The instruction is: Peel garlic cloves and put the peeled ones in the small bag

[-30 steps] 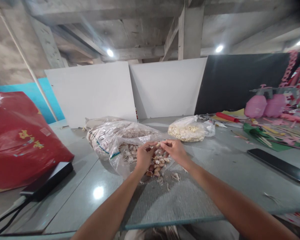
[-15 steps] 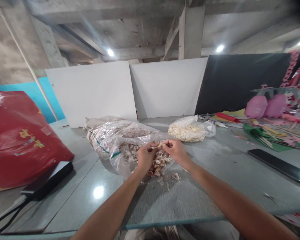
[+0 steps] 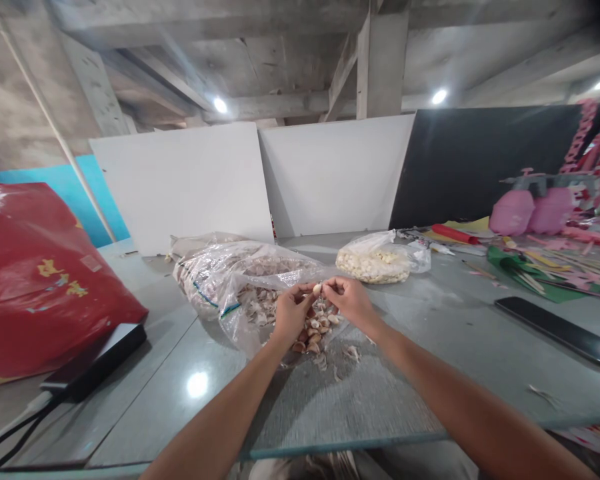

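Between the fingertips of both hands is a pale garlic clove (image 3: pixel 317 289). My left hand (image 3: pixel 293 310) pinches it from the left, and my right hand (image 3: pixel 347 297) closes on its right side. Just below the hands lie several unpeeled garlic cloves (image 3: pixel 313 337) in the mouth of a large clear plastic bag (image 3: pixel 240 333). Dry garlic skins (image 3: pixel 260 307) fill the bag's opening left of my left hand. A few loose skins (image 3: pixel 351 352) are scattered on the table in front.
A clear bag of peeled cloves (image 3: pixel 373 261) sits behind my right hand. At left stand a red bag (image 3: pixel 45 287) and a black box with cables (image 3: pixel 97 363). A black phone (image 3: pixel 555 330), pink spray bottles (image 3: pixel 513 213) and craft scraps (image 3: pixel 540 267) lie right on the grey table (image 3: pixel 420 347).
The clove now shows more plainly between my fingertips, pale side visible. Both hands have shifted only slightly; the bags and table items stay put.
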Demonstrator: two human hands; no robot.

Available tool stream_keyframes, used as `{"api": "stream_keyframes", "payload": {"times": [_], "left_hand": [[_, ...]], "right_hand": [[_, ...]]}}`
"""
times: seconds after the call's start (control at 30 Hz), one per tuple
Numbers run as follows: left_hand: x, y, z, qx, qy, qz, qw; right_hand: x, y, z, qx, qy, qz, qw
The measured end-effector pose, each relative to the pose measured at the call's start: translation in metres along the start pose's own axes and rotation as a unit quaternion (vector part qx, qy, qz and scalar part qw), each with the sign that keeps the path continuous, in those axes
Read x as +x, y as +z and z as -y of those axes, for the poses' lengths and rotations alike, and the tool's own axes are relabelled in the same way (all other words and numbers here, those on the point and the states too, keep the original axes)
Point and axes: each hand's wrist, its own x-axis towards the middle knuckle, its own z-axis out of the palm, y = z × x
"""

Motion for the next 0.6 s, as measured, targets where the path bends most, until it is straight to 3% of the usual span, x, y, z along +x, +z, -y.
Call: {"api": "stream_keyframes", "payload": {"times": [0.17,0.3,0.6], "left_hand": [[0.001,-0.0012,0.0007,-0.009,0.014,0.004,1.0],[0.0018,-0.0009,0.001,-0.022,0.023,0.005,0.999],[-0.0004,-0.0005,0.0042,0.033,0.037,-0.006,0.999]], "right_hand": [[-0.002,-0.0018,0.0024,-0.003,-0.002,0.012,1.0],[-0.0021,-0.0036,0.0046,-0.064,-0.039,-0.006,0.997],[-0.0019,-0.0063,0.007,-0.119,-0.07,-0.006,0.99]]}}
